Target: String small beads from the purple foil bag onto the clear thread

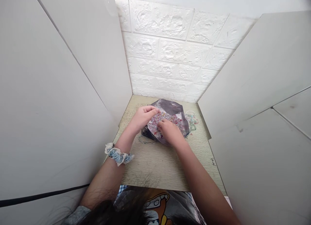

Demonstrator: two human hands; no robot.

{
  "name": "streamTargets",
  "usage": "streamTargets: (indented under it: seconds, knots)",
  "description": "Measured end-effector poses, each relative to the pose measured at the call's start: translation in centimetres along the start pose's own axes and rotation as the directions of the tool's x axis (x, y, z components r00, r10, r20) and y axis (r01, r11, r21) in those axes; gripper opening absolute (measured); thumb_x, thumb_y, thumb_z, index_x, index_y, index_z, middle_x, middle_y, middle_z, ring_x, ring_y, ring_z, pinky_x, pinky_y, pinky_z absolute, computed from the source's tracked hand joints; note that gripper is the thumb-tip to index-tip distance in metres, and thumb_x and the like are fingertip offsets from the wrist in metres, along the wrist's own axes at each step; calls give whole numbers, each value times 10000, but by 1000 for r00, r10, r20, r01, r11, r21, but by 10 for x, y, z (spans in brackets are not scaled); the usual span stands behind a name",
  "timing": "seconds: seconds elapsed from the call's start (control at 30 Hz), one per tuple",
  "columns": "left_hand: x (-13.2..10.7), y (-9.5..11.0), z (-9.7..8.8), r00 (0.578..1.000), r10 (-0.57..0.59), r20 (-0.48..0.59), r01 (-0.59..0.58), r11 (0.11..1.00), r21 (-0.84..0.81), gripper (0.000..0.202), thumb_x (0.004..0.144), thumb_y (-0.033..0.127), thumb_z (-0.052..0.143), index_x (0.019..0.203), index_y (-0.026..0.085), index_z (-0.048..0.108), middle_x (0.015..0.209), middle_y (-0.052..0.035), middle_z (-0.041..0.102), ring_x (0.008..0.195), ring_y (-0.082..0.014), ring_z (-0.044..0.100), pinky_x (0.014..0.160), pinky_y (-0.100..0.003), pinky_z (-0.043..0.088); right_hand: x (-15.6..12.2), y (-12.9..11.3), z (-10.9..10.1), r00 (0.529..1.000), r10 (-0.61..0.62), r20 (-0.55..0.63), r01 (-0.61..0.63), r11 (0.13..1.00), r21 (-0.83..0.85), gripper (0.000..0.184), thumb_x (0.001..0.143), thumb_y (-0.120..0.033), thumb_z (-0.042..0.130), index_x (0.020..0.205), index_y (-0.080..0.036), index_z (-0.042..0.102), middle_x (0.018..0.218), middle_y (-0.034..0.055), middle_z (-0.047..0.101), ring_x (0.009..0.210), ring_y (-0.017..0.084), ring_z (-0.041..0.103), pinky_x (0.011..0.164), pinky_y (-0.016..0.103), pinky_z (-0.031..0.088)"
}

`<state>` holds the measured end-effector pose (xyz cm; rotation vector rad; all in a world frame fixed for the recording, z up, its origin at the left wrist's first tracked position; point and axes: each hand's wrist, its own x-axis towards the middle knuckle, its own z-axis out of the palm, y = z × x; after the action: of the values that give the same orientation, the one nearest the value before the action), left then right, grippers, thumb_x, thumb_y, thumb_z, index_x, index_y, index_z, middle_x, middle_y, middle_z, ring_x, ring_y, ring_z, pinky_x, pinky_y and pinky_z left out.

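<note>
Many small pink, red and clear beads [177, 122] lie in a dark bag or pouch [168, 104] with a silvery lining, spread wide on the wooden tabletop [155, 163]. Above the bag's left edge is my left hand [145, 116], thumb and fingertips pinched together; whatever they hold is too small to make out. My right hand [168, 129] reaches over the front of the bag, its curled fingertips down among the beads. What those fingers grip, if anything, is hidden. A light blue scrunchie with lace edging [119, 154] circles my left wrist.
Strands of pale green and white beads [191, 120] lie right of the bag, and another strand [147, 140] at its front left. Tall white panels [97, 47] [252, 73] flank the table. A white brick-patterned wall [167, 53] stands behind. Small bits [212, 161] lie near the right edge.
</note>
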<state>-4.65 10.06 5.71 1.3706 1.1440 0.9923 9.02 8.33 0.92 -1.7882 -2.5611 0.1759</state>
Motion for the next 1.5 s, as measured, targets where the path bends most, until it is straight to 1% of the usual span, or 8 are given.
streamTargets:
  seconds: [0.13,0.33,0.6,0.77,0.9,1.23,1.37,1.5]
  knots:
    - [0,1,0,1000,3,-26,-3,1000,3,228,667,370,551,693,150,605,402,71,287,395,-54,253,421,-205,236,1,0,0,1000,6,12,-6,1000,-13,234,860,-220,311,886,-188,541,871,66,533,762,152,535,608,238,365]
    - [2,-1,-2,1000,9,-11,-9,1000,25,246,678,384,539,709,147,597,416,73,302,396,-51,252,418,-202,249,0,8,1,998,54,-14,-54,998,21,227,860,-204,304,854,-174,529,874,67,552,784,157,541,586,233,358]
    - [3,-6,-3,999,39,-4,-39,999,4,218,689,365,532,701,149,564,513,43,418,470,-58,373,444,-184,296,-2,24,-3,986,168,-6,-167,983,79,222,836,-157,317,815,-171,538,873,70,551,779,153,529,574,233,329]
    - [3,-4,-2,1000,6,-5,-6,999,-45,195,679,346,537,669,152,533,484,64,334,418,-41,281,397,-174,227,-3,20,0,992,116,-49,-108,984,144,246,839,-162,303,864,-203,544,895,55,545,812,151,520,579,229,323]
    - [3,-2,-1,1000,-14,-1,14,999,-33,179,682,327,523,664,148,525,458,78,271,394,-34,213,391,-179,193,0,16,2,995,94,-30,-89,986,140,261,842,-182,306,899,-212,558,909,58,539,827,146,508,605,228,321]
    - [4,-6,-3,999,22,-25,-21,998,64,214,700,353,484,691,147,542,459,71,288,406,-45,231,415,-191,213,0,21,1,997,72,32,-77,974,215,251,804,-166,345,797,-193,594,876,43,533,771,126,500,664,222,335]
    - [5,-5,-2,996,30,-80,-18,989,149,209,704,334,475,682,141,551,489,56,340,438,-53,285,438,-192,240,5,23,1,982,172,-74,-159,974,160,280,810,-133,309,918,-173,564,937,86,510,867,169,480,692,253,343]
    - [6,-7,-3,991,55,-126,-22,967,255,202,703,321,471,642,139,534,546,42,402,491,-62,338,472,-193,267,12,22,2,984,134,-117,-122,987,102,349,810,-101,286,1053,-197,517,983,103,484,929,194,440,727,278,341]
